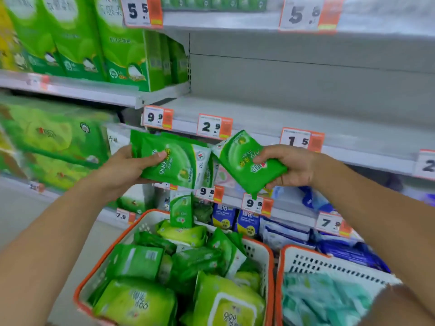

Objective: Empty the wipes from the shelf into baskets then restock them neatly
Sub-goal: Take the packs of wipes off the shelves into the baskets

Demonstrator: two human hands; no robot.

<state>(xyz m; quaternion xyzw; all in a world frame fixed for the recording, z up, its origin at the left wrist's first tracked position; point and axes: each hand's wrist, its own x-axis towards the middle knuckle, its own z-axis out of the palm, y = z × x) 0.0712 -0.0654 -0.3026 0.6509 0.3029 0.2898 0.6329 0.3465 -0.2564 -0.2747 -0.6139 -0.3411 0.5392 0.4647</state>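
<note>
Nearest the camera, two white baskets with orange rims sit side by side: the left basket (268,252) is heaped with green wipe packs (183,267), lying every which way, and the right basket (306,260) holds pale teal packs (322,300). Above the left basket both bare arms reach forward, the hands apart from each other. The left hand (127,168) grips a flat green pack (174,161) by its left end, thumb laid across the printed front and fingers behind. The right hand (289,165) pinches a smaller green pack (244,158) at its right edge, the pack tilted with one corner pointing down. The two held packs nearly meet at their inner corners. Beyond them runs the grey shelf (294,114), its edge carrying orange-and-white price tags (214,125). Further left, shelves carry tall green tissue packs (124,50), and blue packs (247,222) fill the lower shelf behind the baskets.
</note>
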